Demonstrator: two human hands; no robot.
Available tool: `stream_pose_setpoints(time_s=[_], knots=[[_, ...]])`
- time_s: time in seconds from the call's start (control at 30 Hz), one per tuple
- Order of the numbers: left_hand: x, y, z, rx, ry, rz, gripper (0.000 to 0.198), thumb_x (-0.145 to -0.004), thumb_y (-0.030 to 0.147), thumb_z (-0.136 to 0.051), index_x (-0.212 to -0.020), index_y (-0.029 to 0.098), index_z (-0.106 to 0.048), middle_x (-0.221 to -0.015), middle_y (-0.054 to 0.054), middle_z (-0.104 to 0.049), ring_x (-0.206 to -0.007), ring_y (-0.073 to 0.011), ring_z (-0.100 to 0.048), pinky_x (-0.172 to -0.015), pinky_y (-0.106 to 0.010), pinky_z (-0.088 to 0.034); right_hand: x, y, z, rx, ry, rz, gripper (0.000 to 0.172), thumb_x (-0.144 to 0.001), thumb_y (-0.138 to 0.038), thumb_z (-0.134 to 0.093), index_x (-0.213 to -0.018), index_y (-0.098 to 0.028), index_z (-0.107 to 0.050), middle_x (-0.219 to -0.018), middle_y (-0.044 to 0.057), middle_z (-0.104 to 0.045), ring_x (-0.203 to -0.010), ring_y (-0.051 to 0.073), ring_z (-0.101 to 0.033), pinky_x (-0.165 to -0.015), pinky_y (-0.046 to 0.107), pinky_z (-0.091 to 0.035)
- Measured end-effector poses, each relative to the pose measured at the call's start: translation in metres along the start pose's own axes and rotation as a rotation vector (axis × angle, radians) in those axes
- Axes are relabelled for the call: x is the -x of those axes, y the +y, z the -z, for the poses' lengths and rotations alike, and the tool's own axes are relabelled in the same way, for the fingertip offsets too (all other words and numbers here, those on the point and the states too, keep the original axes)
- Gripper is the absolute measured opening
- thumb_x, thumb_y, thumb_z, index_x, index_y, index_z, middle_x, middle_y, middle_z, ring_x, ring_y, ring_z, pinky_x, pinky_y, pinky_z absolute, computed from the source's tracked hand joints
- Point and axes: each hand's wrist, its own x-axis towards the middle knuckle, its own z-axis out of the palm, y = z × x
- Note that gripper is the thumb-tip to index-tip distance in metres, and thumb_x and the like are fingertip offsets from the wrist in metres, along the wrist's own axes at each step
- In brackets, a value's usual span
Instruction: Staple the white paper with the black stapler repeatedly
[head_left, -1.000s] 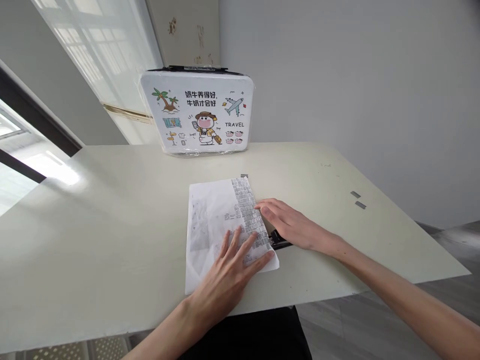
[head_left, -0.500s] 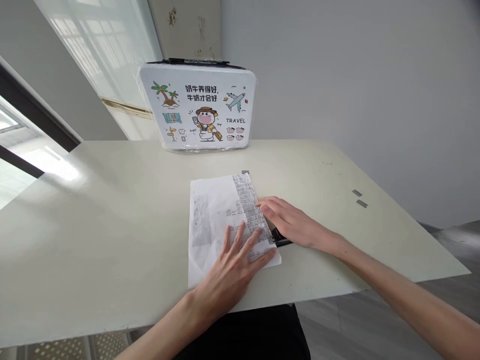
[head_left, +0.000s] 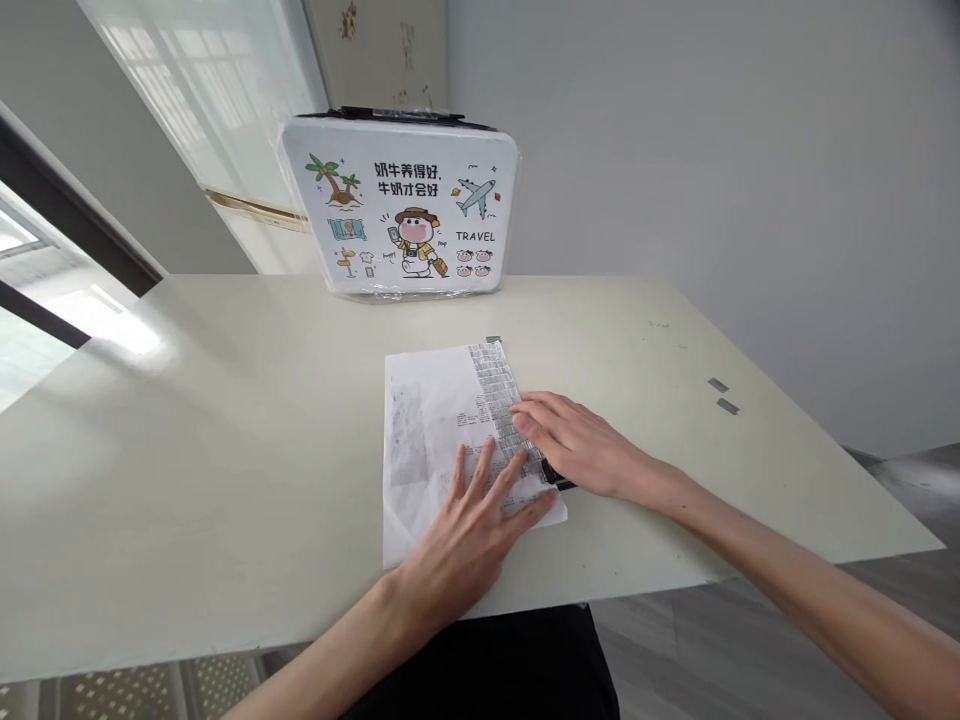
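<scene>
Paper (head_left: 427,400) runs six-to-twelve; left hand (head_left: 465,540) presses its six o'clock end, right hand (head_left: 581,450) its three o'clock edge, both grips released.

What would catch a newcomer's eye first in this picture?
The white case with cartoon prints and the word TRAVEL, upright far back on the table, stands out. Nearer, both hands lie flat on a printed paper sheet: the left hand on its near part, the right hand on its right edge, over a black object.
</scene>
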Motion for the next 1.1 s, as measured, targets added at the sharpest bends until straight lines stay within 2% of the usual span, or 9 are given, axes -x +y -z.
stream_pose_setpoints(time_s=[0.17,0.4,0.53,0.77,0.9,1.0,1.1], knots=[[0.000,0.001,0.001,0.000,-0.026,0.005,0.092,-0.080,-0.015,-0.039,-0.158,0.034,-0.040,-0.176,-0.010,-0.014,-0.161,-0.0436,-0.007,-0.123,-0.077,-0.017,-0.002,0.000,-0.004,0.071,0.013,0.001,0.068,-0.107,-0.066,-0.018,-0.152,-0.028,-0.053,-0.165,0.007,-0.044,-0.154,0.030,-0.037,-0.124,0.051,-0.033],[0.000,0.001,-0.002,0.005,-0.021,0.014,0.092,-0.081,-0.014,-0.041,-0.159,0.035,-0.039,-0.177,-0.007,-0.011,-0.161,-0.0440,-0.001,-0.124,-0.076,-0.016,-0.002,0.000,-0.003,0.071,-0.005,-0.011,0.072,-0.106,-0.068,-0.013,-0.153,-0.029,-0.053,-0.166,0.006,-0.043,-0.155,0.029,-0.037,-0.124,0.050,-0.034],[-0.001,0.001,-0.002,-0.003,-0.027,0.012,0.092,-0.081,-0.014,-0.042,-0.159,0.035,-0.040,-0.177,-0.008,-0.014,-0.161,-0.0435,-0.002,-0.123,-0.076,-0.016,-0.002,-0.003,-0.004,0.100,-0.002,-0.013,0.069,-0.107,-0.065,-0.014,-0.153,-0.029,-0.052,-0.166,0.006,-0.043,-0.154,0.028,-0.038,-0.124,0.050,-0.033],[-0.001,0.003,-0.002,0.006,0.003,0.019,0.090,-0.083,-0.013,-0.044,-0.158,0.035,-0.043,-0.176,-0.006,-0.017,-0.161,-0.0413,-0.001,-0.125,-0.075,-0.016,-0.003,-0.007,-0.016,0.324,0.106,0.022,0.059,-0.110,-0.054,-0.018,-0.155,-0.033,-0.051,-0.161,0.009,-0.048,-0.148,0.030,-0.046,-0.118,0.053,-0.039],[-0.001,0.003,-0.001,-0.004,-0.001,0.002,0.092,-0.082,-0.013,-0.039,-0.159,0.035,-0.040,-0.175,-0.007,-0.022,-0.162,-0.0396,-0.001,-0.124,-0.074,-0.017,-0.009,-0.006,-0.029,0.456,0.195,0.078,0.056,-0.111,-0.045,-0.021,-0.155,-0.027,-0.051,-0.160,0.015,-0.047,-0.149,0.035,-0.041,-0.118,0.060,-0.036],[-0.001,0.002,-0.001,-0.010,-0.004,-0.007,0.086,-0.085,-0.012,-0.039,-0.159,0.033,-0.041,-0.174,-0.010,-0.023,-0.161,-0.0404,-0.002,-0.124,-0.074,-0.020,-0.011,-0.007,-0.026,0.414,0.175,0.098,0.055,-0.111,-0.045,-0.023,-0.157,-0.027,-0.048,-0.164,0.015,-0.042,-0.151,0.036,-0.039,-0.118,0.062,-0.035],[0.001,0.001,0.000,-0.007,0.010,-0.010,0.081,-0.089,-0.010,-0.039,-0.158,0.032,-0.042,-0.175,-0.010,-0.021,-0.161,-0.0402,-0.004,-0.124,-0.073,-0.020,-0.006,-0.003,-0.012,0.191,0.106,0.093,0.056,-0.110,-0.052,-0.023,-0.158,-0.032,-0.044,-0.166,0.009,-0.042,-0.152,0.032,-0.041,-0.121,0.057,-0.036]])
